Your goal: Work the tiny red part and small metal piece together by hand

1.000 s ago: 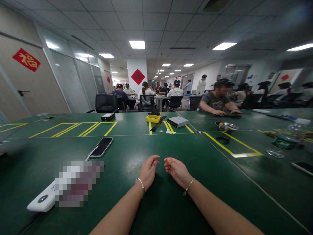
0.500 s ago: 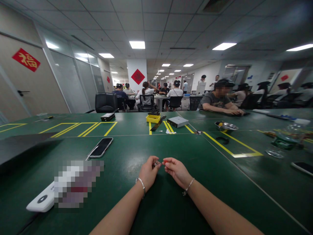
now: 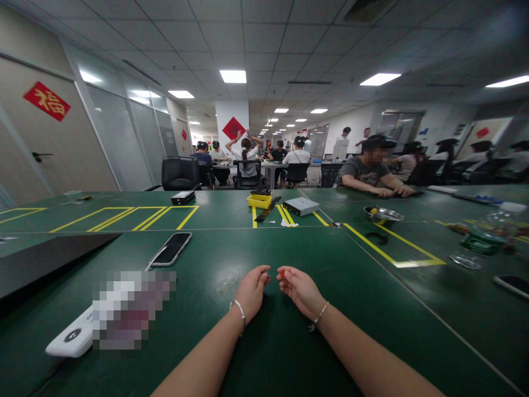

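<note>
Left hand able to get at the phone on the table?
Probably yes. The left hand lies on the green table, and the phone sits ahead and to its left across bare tabletop. The pixelated item lies off to the side, so nothing seems in the way.

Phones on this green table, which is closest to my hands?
The silver-edged smartphone, ahead and left of your left hand; the other phone, at the view's right edge, lies farther off.

Phone [image 3: 171, 248] & white device [image 3: 70, 333] sit L of hands [image 3: 252, 292] [image 3: 301, 289]; yellow tray [image 3: 259, 200] well fwd, straight ahead.
</note>
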### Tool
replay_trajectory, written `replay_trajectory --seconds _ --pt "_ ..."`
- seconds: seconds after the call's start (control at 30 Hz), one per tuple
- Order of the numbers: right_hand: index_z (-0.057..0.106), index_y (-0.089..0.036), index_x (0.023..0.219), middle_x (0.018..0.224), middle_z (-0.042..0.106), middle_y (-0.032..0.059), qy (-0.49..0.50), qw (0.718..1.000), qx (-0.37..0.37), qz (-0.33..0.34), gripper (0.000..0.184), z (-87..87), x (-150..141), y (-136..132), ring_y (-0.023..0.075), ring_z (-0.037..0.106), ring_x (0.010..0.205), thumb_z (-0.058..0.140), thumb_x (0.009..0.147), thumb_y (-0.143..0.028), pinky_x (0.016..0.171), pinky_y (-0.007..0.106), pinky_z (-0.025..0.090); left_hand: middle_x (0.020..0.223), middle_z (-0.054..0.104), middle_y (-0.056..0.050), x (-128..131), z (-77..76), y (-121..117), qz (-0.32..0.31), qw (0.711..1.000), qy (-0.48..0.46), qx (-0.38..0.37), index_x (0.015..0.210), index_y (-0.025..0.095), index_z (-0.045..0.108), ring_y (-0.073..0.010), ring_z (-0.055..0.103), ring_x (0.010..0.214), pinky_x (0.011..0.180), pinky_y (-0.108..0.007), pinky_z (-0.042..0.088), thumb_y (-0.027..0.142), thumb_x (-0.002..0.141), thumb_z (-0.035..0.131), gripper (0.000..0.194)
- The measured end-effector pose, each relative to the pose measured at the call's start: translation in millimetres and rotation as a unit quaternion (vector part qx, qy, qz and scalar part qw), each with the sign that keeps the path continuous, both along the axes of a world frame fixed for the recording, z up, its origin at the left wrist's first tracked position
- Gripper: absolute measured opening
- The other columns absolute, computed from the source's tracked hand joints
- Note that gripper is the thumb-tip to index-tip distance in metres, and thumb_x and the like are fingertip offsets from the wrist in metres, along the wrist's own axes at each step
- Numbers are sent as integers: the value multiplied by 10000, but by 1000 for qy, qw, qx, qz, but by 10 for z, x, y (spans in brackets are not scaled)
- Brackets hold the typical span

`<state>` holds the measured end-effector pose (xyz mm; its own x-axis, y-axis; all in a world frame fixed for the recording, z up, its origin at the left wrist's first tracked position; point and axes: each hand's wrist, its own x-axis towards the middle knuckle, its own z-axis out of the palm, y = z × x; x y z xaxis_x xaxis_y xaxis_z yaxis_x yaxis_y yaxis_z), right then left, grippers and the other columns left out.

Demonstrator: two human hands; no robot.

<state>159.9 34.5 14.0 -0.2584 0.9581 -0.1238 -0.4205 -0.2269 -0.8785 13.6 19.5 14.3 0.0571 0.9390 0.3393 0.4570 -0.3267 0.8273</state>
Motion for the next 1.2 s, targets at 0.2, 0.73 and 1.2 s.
replay_trajectory --seconds 0.2,0.73,1.2 --pt "564 -156 762 744 586 19 -19 1000 21 9 230 0 5 -8 69 495 570 656 560 -215 600 242 384 703 580 16 1 4 -19 -17 999 -27 -10 949 224 529 -112 547 681 655 -241 411 247 786 354 240" --pt "518 -157 693 565 526 -21 -29 999 17 -6 268 41 -22 -22 62 453 489 634 590 -375 509 212 354 693 596 29 14 -7 -15 15 999 -29 2 708 188 472 -98 537 618 594 -219 400 236 646 564 121" --pt "551 -155 806 716 593 20 -8 1000 -3 1 210 18 -1 1 62 495 541 606 616 -225 553 221 383 903 626 -38 5 -57 21 -24 993 -112 -15 918 202 439 -120 574 861 766 -278 428 103 715 462 227"
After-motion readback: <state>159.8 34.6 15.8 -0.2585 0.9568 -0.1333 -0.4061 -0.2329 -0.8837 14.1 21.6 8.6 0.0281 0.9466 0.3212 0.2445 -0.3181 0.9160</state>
